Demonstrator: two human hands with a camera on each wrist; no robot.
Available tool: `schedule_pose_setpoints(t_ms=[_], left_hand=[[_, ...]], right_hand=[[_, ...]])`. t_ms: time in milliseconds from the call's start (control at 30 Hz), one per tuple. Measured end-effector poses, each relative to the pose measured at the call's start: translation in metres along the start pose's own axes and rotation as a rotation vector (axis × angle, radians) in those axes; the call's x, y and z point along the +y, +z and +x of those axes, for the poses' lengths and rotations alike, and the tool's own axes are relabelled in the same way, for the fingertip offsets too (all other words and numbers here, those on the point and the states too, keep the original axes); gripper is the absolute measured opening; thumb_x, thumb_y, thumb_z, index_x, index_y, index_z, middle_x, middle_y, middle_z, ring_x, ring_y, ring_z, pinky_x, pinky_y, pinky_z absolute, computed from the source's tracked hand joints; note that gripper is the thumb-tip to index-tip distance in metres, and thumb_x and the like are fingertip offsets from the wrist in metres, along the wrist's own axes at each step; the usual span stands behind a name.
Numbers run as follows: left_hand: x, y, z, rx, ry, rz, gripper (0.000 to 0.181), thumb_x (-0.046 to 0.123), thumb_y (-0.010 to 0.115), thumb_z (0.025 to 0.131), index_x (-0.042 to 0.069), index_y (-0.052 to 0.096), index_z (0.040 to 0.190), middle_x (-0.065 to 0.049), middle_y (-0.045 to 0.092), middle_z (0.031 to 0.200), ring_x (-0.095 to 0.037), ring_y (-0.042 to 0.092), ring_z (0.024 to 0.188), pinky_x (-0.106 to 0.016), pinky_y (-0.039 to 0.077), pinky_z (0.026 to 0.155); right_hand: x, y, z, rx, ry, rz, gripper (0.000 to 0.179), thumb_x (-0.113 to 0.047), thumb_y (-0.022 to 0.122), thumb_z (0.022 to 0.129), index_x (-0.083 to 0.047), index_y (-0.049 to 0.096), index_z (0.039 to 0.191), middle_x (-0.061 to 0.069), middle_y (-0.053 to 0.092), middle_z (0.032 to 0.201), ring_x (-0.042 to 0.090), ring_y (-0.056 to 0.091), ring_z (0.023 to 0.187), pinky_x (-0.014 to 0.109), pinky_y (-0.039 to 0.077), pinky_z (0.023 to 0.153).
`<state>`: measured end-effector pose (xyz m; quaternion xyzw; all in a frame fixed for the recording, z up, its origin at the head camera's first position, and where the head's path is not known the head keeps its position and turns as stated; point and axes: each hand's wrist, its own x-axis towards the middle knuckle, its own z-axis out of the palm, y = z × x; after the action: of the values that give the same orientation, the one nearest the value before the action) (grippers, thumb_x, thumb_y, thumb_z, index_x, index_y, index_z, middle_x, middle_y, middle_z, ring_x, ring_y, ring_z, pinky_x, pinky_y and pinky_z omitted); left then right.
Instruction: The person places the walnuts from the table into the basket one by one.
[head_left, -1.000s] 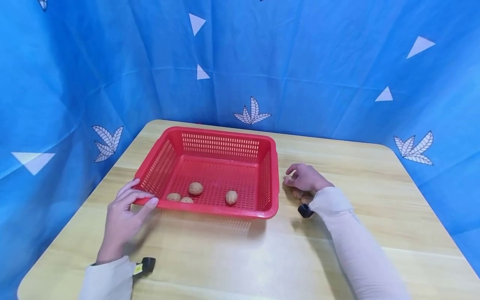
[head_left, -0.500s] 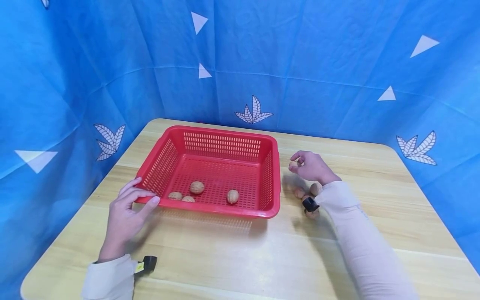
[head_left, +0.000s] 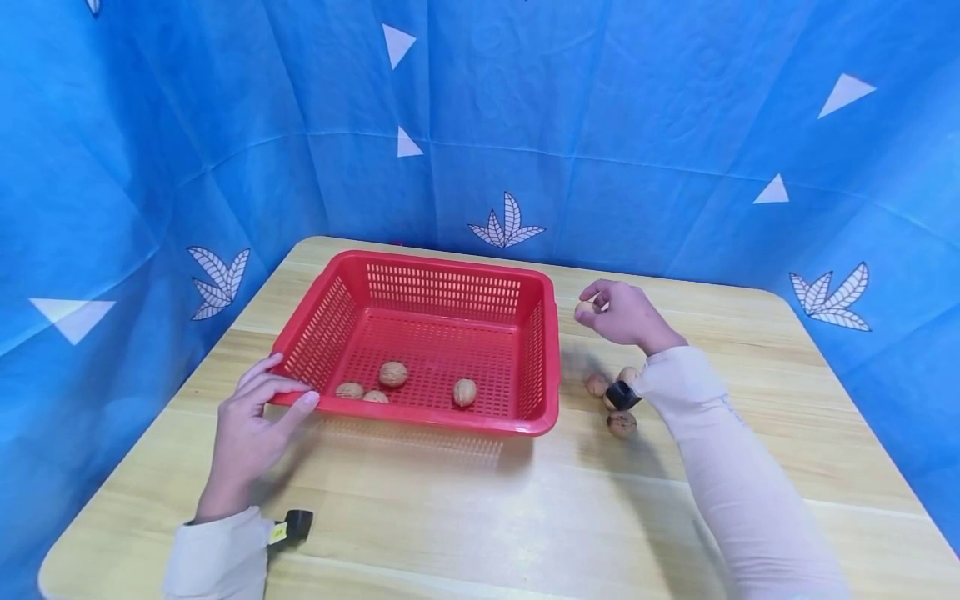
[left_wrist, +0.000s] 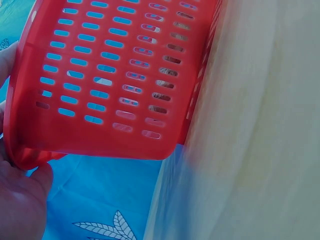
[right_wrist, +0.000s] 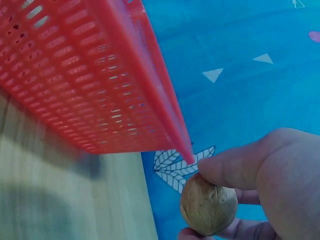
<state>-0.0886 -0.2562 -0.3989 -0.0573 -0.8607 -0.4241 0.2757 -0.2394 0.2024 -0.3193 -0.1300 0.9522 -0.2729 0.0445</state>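
Note:
My right hand (head_left: pixel 626 314) pinches a walnut (right_wrist: pixel 209 205) between thumb and fingers, held above the table just right of the red plastic basket (head_left: pixel 442 423). My left hand (head_left: pixel 251 425) grips the basket's front left corner, thumb on the near rim and fingers over the left side; the left wrist view shows the thumb (left_wrist: pixel 42 177) at that rim. Inside the basket lie several walnuts, among them one walnut (head_left: pixel 393 374) left of the middle and another walnut (head_left: pixel 465 392) further right.
Several loose walnuts (head_left: pixel 622 424) lie on the wooden table (head_left: pixel 450 533) right of the basket, below my right wrist and partly behind its black wrist camera (head_left: pixel 622 396). A blue patterned curtain (head_left: pixel 637 125) hangs behind the table's far edge.
My right hand has lifted a walnut from the group at the basket's right and moved up and away from me with it. My left hand and the basket stay in place.

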Motion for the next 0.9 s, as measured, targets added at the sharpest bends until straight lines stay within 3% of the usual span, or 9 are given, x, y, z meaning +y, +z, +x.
schedule_pose_setpoints(t_ms=[467, 733, 900], left_hand=[[-0.001, 0.000, 0.000, 0.008, -0.005, -0.005, 0.013, 0.007, 0.079, 0.078, 0.001, 0.071, 0.085, -0.018, 0.071, 0.093, -0.014, 0.045, 0.128, -0.013, 0.033, 0.094], [-0.001, 0.000, -0.003, -0.013, -0.025, 0.035, 0.016, 0.012, 0.079, 0.080, 0.001, 0.072, 0.089, -0.017, 0.071, 0.100, -0.007, 0.042, 0.128, -0.008, 0.032, 0.089], [0.000, -0.001, -0.001, -0.015, -0.019, 0.030, 0.015, 0.012, 0.079, 0.079, 0.002, 0.071, 0.088, -0.016, 0.071, 0.098, -0.015, 0.044, 0.128, -0.008, 0.032, 0.089]], right_hand=[[-0.025, -0.008, 0.006, -0.012, -0.003, 0.007, 0.035, -0.028, 0.065, 0.091, -0.006, 0.062, 0.118, 0.014, 0.060, 0.098, 0.028, 0.054, 0.083, 0.040, 0.046, 0.070], [-0.035, 0.003, 0.010, -0.042, 0.004, 0.050, 0.035, -0.026, 0.067, 0.090, -0.006, 0.062, 0.118, 0.014, 0.060, 0.103, 0.029, 0.054, 0.092, 0.037, 0.050, 0.069], [-0.043, 0.006, 0.013, -0.038, 0.004, 0.066, 0.032, -0.026, 0.068, 0.090, -0.008, 0.063, 0.116, 0.013, 0.060, 0.102, 0.028, 0.054, 0.092, 0.035, 0.051, 0.067]])
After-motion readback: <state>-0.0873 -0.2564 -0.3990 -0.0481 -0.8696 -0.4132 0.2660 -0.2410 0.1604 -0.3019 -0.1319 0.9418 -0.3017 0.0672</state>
